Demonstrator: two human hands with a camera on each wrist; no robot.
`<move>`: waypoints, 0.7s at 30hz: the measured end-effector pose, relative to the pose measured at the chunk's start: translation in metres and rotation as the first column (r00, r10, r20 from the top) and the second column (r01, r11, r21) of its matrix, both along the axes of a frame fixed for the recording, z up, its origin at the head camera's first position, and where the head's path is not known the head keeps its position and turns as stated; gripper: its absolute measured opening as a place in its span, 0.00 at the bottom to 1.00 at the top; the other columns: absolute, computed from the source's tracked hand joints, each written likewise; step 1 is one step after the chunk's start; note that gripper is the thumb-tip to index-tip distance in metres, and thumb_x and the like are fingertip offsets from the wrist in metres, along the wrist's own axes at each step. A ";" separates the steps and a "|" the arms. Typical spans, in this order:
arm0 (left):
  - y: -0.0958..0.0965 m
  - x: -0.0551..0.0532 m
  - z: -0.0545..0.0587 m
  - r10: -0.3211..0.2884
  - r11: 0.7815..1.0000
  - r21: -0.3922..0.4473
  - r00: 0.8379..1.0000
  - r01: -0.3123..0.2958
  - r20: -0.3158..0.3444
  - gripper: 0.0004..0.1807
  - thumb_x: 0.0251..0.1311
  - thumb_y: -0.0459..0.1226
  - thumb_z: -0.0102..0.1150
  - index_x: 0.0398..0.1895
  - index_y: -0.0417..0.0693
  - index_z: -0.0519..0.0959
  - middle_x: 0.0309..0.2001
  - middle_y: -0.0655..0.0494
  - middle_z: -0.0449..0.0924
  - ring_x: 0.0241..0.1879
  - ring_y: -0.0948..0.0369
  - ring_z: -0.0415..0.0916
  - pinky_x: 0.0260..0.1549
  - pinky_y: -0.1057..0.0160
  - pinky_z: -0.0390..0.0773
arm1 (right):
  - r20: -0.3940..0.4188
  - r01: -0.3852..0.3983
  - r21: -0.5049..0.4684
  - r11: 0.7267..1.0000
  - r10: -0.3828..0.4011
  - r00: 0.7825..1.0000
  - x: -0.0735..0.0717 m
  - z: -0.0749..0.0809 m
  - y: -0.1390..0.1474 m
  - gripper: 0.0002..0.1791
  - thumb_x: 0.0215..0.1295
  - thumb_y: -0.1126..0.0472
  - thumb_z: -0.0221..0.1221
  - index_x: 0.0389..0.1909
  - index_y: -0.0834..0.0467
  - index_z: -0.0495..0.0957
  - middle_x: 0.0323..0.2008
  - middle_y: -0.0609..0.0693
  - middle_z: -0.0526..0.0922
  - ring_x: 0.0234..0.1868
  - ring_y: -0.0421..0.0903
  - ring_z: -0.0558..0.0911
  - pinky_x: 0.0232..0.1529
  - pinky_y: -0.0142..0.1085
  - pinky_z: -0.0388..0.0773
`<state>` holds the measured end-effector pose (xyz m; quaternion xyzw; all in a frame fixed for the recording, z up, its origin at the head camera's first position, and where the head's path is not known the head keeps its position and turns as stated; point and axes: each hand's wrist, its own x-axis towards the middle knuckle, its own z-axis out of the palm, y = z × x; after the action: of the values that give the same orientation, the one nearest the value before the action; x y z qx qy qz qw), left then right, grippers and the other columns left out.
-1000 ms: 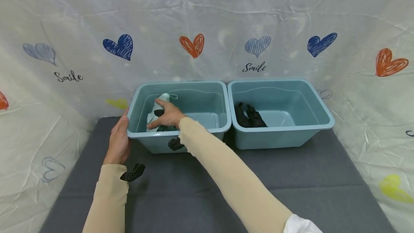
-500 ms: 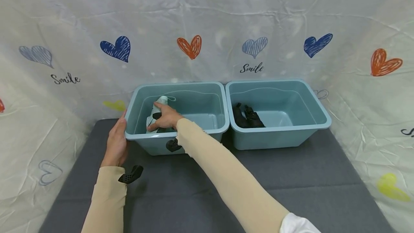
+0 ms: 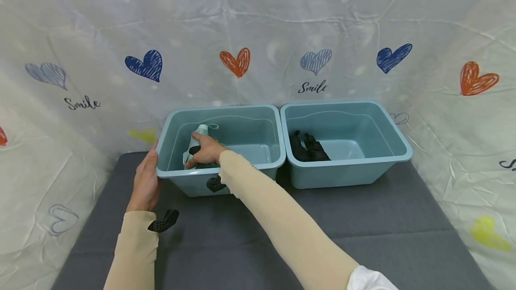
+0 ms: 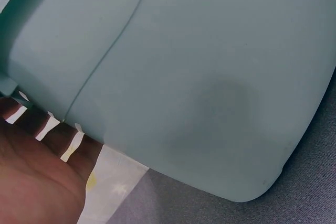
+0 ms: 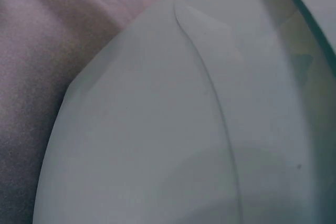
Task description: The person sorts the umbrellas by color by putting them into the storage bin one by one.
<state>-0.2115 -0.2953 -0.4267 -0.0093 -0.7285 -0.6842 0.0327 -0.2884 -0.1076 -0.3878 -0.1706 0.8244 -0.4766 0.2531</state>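
Note:
In the head view, a mint-green folded umbrella [image 3: 202,130] with a thin wrist loop lies slanting at the left end of the left light-blue bin [image 3: 186,185]. My right hand [image 3: 208,149] reaches over the bin's front rim and holds the umbrella, index finger near its upper end and thumb near its lower end. A dark patch shows between thumb and fingers; the hand hides part of the umbrella. Along the bin's left end lies my left hand [image 3: 145,182], fingers straight against the outside. The left wrist view shows those fingers [image 4: 79,153] running behind the bin's edge.
A matching bin [image 3: 334,177] stands close on the right, with two black folded umbrellas [image 3: 309,149] at its left end. Both bins sit on a grey-covered table [image 3: 258,236] before a white curtain [image 3: 266,21] printed with hearts. Black wrist cameras [image 3: 164,221] hang below both wrists.
The head view has tilted slightly, so the bins appear a little lower. Both hands stay at the same places; the umbrella lies almost as before.

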 end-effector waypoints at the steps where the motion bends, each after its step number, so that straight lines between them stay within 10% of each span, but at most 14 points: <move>1: 0.000 0.000 0.000 -0.001 1.000 0.002 1.000 0.001 -0.002 0.34 0.79 0.59 0.33 0.83 0.65 0.45 0.83 0.59 0.38 0.80 0.49 0.34 0.72 0.36 0.36 | 0.003 -0.001 0.000 1.000 0.001 1.000 0.000 0.000 0.000 0.55 0.61 0.60 0.73 0.82 0.46 0.49 0.80 0.45 0.52 0.78 0.46 0.55 0.66 0.44 0.69; 9: 0.002 0.001 0.000 -0.022 1.000 0.018 1.000 0.022 -0.017 0.34 0.79 0.58 0.33 0.83 0.66 0.45 0.83 0.59 0.38 0.80 0.49 0.34 0.72 0.36 0.36 | 0.024 -0.018 0.018 1.000 0.018 1.000 0.000 0.001 0.000 0.50 0.63 0.62 0.71 0.81 0.47 0.53 0.80 0.47 0.52 0.77 0.48 0.59 0.63 0.42 0.72; 21: 0.001 0.000 -0.001 -0.021 1.000 0.018 0.999 0.021 -0.031 0.32 0.80 0.56 0.32 0.83 0.65 0.46 0.82 0.58 0.40 0.80 0.50 0.37 0.72 0.37 0.37 | 0.117 0.053 -0.202 0.978 -0.030 0.993 -0.001 0.001 0.004 0.38 0.68 0.60 0.68 0.76 0.48 0.65 0.75 0.54 0.63 0.75 0.49 0.63 0.62 0.45 0.74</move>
<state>-0.2116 -0.2945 -0.4282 -0.0272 -0.7216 -0.6908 0.0368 -0.2895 -0.1039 -0.3871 -0.1512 0.7588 -0.5729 0.2706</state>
